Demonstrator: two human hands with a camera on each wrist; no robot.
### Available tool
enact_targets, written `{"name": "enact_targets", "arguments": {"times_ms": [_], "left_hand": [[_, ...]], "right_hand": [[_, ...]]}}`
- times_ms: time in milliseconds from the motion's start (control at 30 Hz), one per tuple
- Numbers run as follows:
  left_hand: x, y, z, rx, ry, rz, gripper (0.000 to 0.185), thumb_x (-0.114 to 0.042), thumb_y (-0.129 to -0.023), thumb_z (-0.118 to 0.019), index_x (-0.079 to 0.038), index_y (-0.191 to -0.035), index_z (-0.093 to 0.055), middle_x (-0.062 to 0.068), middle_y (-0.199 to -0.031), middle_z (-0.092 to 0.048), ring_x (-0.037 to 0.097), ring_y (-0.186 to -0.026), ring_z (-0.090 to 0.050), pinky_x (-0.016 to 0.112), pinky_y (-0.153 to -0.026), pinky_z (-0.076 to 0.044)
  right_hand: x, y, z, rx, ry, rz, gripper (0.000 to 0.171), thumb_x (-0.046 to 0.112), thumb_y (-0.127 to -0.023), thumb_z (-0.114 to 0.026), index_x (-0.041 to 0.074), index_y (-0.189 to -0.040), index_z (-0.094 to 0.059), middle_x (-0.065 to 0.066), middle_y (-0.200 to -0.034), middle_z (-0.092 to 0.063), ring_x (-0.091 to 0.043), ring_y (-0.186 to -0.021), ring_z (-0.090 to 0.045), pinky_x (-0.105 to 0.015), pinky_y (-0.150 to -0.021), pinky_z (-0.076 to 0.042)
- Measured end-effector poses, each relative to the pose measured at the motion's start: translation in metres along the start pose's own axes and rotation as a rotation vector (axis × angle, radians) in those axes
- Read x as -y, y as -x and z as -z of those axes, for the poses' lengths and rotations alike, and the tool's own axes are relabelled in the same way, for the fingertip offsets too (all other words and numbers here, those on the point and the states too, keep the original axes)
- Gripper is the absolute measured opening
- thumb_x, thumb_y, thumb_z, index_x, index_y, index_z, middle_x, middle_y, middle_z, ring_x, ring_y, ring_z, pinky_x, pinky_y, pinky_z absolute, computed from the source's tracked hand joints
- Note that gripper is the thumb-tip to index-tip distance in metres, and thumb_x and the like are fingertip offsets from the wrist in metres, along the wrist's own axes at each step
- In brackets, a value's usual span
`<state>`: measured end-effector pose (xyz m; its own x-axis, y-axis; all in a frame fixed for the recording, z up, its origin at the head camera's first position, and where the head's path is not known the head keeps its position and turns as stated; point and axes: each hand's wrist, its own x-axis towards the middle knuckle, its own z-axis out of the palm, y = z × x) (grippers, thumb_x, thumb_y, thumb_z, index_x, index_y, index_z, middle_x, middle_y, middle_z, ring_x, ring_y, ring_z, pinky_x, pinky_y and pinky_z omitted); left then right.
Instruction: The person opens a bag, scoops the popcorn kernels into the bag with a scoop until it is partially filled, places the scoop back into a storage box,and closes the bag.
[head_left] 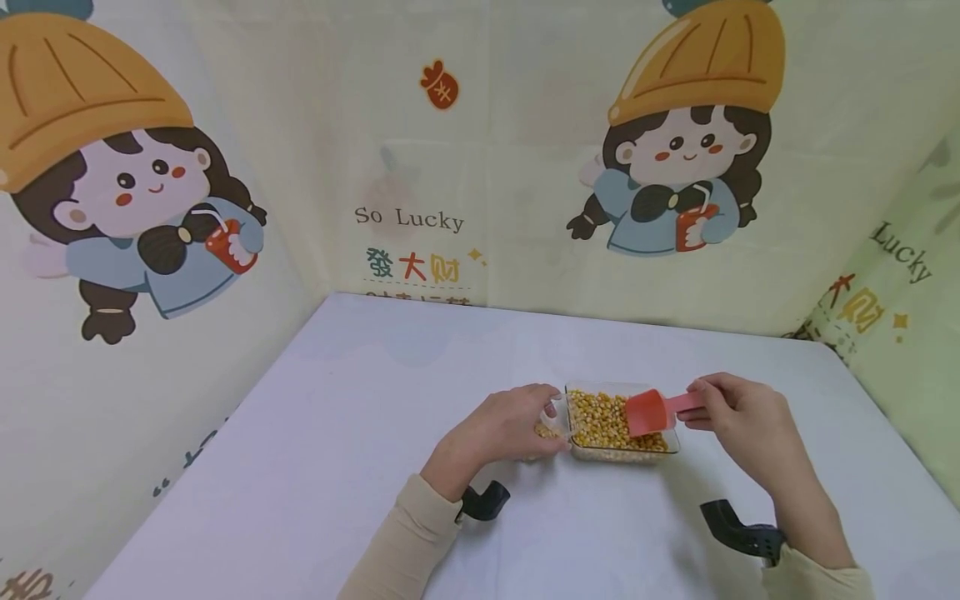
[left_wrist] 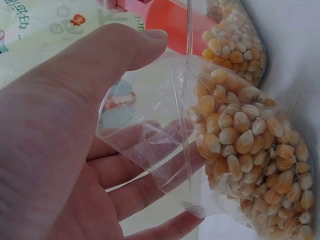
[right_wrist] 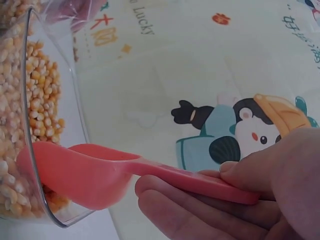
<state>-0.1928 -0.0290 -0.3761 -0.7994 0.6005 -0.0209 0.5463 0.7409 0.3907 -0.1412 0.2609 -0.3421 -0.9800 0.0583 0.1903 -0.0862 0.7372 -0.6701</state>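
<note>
My right hand pinches the handle of a pink scoop between thumb and fingers. The scoop's bowl tips down into the corn kernels in a clear rectangular container. My left hand is at the container's left side, curved around the mouth of a clear plastic bag. Thumb and fingers stand apart on either side of the bag's mouth. Inside the bag's lower part lie more corn kernels. In the head view, the left hand mostly hides the bag.
A white tabletop lies under everything. Behind it hangs a cream backdrop printed with cartoon figures and lettering. Each wrist wears a black camera mount, seen at the left wrist and right wrist.
</note>
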Motion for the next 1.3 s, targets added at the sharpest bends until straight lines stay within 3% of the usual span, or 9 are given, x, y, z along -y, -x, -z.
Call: {"name": "enact_targets", "arguments": {"times_ms": [567,1300], "left_hand": [[-0.003,0.0,0.001,0.0,0.004,0.001,0.066,-0.049,-0.087,-0.07,-0.013,-0.138,-0.051,-0.008,-0.113,-0.066,0.004,-0.09,-0.057,0.025,-0.079,-0.05],[-0.001,-0.001,0.0,0.012,0.01,0.006,0.065,-0.049,-0.087,-0.071,-0.013,-0.138,-0.052,-0.008,-0.113,-0.065,0.004,-0.089,-0.056,0.025,-0.079,-0.05]], "right_hand": [[-0.012,-0.007,-0.004,0.124,-0.11,-0.098,0.039,0.019,-0.105,-0.046,-0.015,-0.122,-0.057,-0.028,-0.103,-0.07,-0.016,-0.075,-0.075,-0.029,-0.067,-0.059],[-0.023,-0.013,-0.009,0.226,-0.273,-0.191,0.046,0.024,-0.107,-0.042,-0.015,-0.13,-0.049,-0.023,-0.107,-0.071,-0.015,-0.082,-0.075,-0.03,-0.075,-0.059]]}}
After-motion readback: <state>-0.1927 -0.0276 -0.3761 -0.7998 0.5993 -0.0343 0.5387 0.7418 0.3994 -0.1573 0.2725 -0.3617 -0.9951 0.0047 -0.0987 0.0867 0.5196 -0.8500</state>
